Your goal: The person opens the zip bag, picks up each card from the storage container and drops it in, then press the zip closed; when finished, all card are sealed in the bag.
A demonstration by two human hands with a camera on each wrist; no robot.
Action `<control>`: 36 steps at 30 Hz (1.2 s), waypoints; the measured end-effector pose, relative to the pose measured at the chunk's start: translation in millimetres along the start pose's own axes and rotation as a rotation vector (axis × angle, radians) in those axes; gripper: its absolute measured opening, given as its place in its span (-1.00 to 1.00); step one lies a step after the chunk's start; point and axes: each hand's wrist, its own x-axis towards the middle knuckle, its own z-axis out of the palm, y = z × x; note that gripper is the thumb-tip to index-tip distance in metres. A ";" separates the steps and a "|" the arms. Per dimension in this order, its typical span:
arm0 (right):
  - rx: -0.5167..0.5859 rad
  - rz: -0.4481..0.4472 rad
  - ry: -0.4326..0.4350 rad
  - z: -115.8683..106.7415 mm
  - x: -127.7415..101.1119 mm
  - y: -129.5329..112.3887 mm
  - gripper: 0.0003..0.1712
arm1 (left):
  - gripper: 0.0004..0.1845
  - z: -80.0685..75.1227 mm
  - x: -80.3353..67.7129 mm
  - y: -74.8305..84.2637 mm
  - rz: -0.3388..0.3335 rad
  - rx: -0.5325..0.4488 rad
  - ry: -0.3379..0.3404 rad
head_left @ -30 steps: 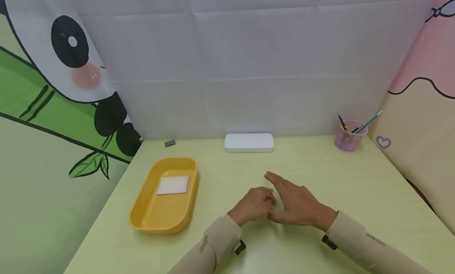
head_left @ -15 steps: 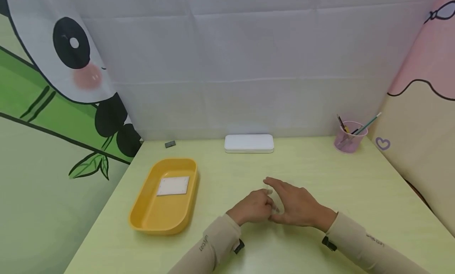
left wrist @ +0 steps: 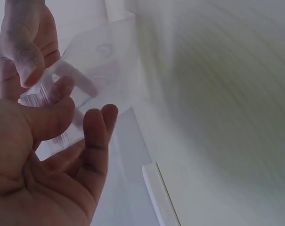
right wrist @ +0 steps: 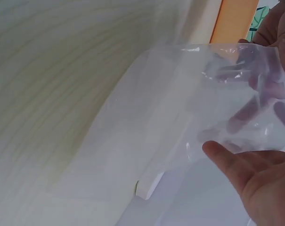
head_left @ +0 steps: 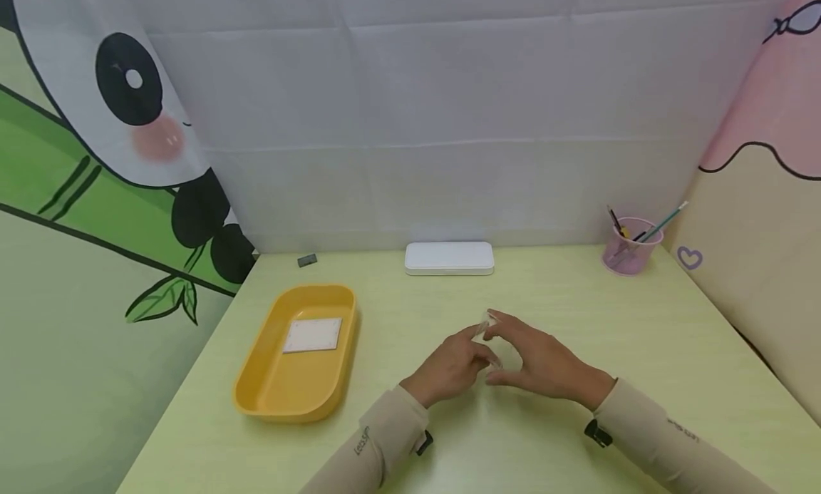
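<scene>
Table (head_left: pixel 577 301): pale green, across the lower part of the head view; wrists low over it should be steadier.
Yellow tray (head_left: pixel 301 380): left in the head view, well apart from both hands; best left undisturbed.
Clear bag (right wrist: pixel 147 108): between the hands, right of and below centre in the head view, its body reaching toward the lower left in the right wrist view. It looks thin and limp, so gentle tension should serve better than a tug.
Right hand (head_left: pixel 541 355): forefinger and thumb stand wide apart in a C at the bag, with no closed hold visible; that spread suits shaping the bag's end.
Left hand (head_left: pixel 442 369): fingers parted at the bag; I cannot tell whether they pinch it or only prop it.
White card (head_left: pixel 312 335): flat inside the tray.
Ridged edge (left wrist: pixel 35 98): left in the left wrist view, beside the left thumb; probably the bag's seal, best parted evenly along its length.
Right thumb (right wrist: pixel 222 157): lower right in the right wrist view, at the bag's lower edge; light pressure avoids creasing.
</scene>
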 end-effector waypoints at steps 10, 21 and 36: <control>0.027 -0.113 -0.001 -11.2 2.7 4.5 -0.58 | -0.70 0.6 -3.5 -4.0 -0.233 0.046 -0.021; 0.045 -0.074 0.001 -18.6 5.8 -0.8 -0.63 | -0.78 -3.4 -11.7 -13.0 -0.319 -0.176 -0.018; -0.102 -0.040 -0.004 6.5 8.6 -5.6 0.60 | -0.51 -2.5 -8.6 -4.3 -0.317 -0.440 0.070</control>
